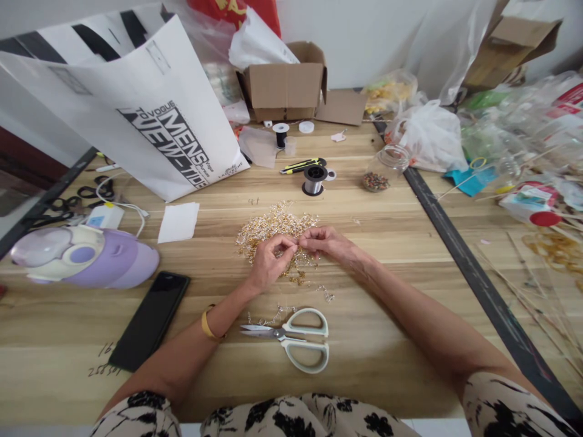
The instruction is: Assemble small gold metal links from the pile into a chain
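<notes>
Tabletop of striped wood, pale wall behind, both hands pinching a tiny indistinct piece, gold-and-silver pile beneath

Top: cream fabric printed with large, irregular black blotches resembling flowers.
Sleeves: matching black-on-cream print, short, with wide openings.
Left forearm: a yellow-gold bracelet, a plain curved band.
Left hand and right hand: bare.

Head-worn camera; faces forward and down; close over the table
</notes>
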Motion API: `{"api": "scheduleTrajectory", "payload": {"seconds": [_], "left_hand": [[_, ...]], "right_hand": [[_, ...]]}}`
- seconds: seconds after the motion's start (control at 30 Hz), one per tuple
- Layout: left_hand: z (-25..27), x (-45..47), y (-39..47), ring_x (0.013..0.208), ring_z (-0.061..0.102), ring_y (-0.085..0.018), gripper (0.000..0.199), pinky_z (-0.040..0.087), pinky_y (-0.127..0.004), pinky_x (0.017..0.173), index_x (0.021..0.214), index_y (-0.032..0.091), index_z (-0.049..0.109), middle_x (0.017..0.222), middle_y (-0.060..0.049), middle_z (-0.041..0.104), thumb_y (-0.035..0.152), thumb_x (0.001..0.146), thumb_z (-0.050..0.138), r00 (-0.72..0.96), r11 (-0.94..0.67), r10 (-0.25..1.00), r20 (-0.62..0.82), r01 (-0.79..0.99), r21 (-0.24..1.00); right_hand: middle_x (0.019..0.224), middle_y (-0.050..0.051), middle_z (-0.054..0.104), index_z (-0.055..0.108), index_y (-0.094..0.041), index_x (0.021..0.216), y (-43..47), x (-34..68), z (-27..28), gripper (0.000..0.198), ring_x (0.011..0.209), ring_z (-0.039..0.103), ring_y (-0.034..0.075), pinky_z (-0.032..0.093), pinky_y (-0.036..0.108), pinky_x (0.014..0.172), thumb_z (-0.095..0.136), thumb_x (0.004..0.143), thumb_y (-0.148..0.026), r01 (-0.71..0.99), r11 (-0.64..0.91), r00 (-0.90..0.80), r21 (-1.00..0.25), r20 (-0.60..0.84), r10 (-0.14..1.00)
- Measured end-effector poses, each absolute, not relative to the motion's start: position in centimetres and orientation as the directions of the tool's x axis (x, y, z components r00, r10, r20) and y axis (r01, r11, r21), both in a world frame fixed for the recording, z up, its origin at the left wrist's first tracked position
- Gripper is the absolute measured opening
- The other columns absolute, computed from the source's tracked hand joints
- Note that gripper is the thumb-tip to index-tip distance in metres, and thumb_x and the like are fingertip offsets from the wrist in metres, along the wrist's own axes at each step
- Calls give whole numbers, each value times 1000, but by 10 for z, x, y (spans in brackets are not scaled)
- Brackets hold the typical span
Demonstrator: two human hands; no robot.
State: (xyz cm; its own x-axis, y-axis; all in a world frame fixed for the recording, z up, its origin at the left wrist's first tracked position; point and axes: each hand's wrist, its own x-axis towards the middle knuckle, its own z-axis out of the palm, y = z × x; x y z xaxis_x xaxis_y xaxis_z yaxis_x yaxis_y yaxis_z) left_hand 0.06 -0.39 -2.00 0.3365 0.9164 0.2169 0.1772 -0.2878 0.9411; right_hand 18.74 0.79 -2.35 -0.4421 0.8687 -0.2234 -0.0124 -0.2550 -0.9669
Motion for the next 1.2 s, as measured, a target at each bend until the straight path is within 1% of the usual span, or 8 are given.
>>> {"api": "scheduleTrajectory", "payload": {"seconds": [0.13, 0.3, 0.47, 0.6, 0.8, 0.93, 1.07, 1.2], "left_hand": [[-22, 0, -1, 78, 65, -16, 10, 51, -29, 72, 70, 15, 57, 94, -9, 68, 20, 77, 61, 349, -178, 927, 137, 88, 980], [-23, -2, 1, 71, 65, -14, 12, 51, -28, 69, 70, 14, 52, 93, -9, 68, 20, 79, 58, 391, -128, 914, 104, 34, 991], [-22, -2, 1, 71, 65, -14, 12, 51, -28, 68, 70, 14, 52, 91, -9, 70, 20, 79, 57, 376, -133, 920, 109, 39, 990], [-22, -2, 1, 68, 66, -15, 12, 51, -28, 66, 67, 15, 53, 87, -9, 71, 18, 78, 58, 318, -182, 935, 158, 47, 982], [-23, -3, 0, 72, 66, -16, 11, 52, -29, 68, 66, 15, 53, 92, -9, 71, 15, 77, 56, 275, -234, 939, 205, 78, 969], [-24, -4, 0, 74, 66, -15, 11, 53, -29, 71, 70, 16, 54, 96, -9, 70, 19, 80, 56, 292, -225, 936, 196, 67, 972], [-24, -4, 0, 81, 65, -16, 12, 52, -29, 76, 75, 15, 59, 94, -8, 70, 25, 82, 58, 293, -211, 939, 181, 72, 975], [-21, -4, 1, 79, 64, -15, 19, 51, -28, 74, 78, 15, 64, 88, -6, 69, 31, 84, 57, 276, -160, 952, 135, 69, 985]], "right_hand": [[58, -2, 49, 64, -15, 73, 10, 189, -23, 27, 53, 43, 8, 36, 23, 49, 71, 72, -41, -15, -239, -426, -971, -210, 880], [59, -2, 51, 64, -14, 73, 11, 191, -23, 26, 51, 43, 7, 34, 22, 48, 70, 72, -39, 7, -234, -422, -972, -215, 881], [61, -2, 52, 62, -14, 74, 12, 193, -21, 25, 53, 44, 7, 36, 22, 50, 70, 73, -39, 14, -220, -417, -975, -206, 885], [64, -2, 53, 61, -15, 73, 12, 196, -19, 26, 54, 43, 8, 35, 22, 51, 70, 72, -39, 18, -188, -407, -982, -179, 896], [63, -2, 54, 61, -15, 74, 14, 201, -21, 25, 52, 43, 8, 33, 22, 50, 67, 75, -39, 133, -80, -395, -988, -127, 910], [61, -2, 53, 61, -15, 75, 16, 203, -24, 26, 52, 43, 8, 32, 23, 50, 64, 77, -41, 202, -64, -390, -977, -140, 910], [55, -4, 48, 62, -15, 77, 17, 206, -25, 29, 50, 40, 9, 29, 23, 48, 60, 80, -44, 283, -25, -387, -959, -138, 912], [58, -3, 45, 55, -15, 69, 18, 207, -24, 36, 52, 40, 9, 32, 22, 50, 56, 83, -49, 254, -18, -386, -967, -119, 915]]}}
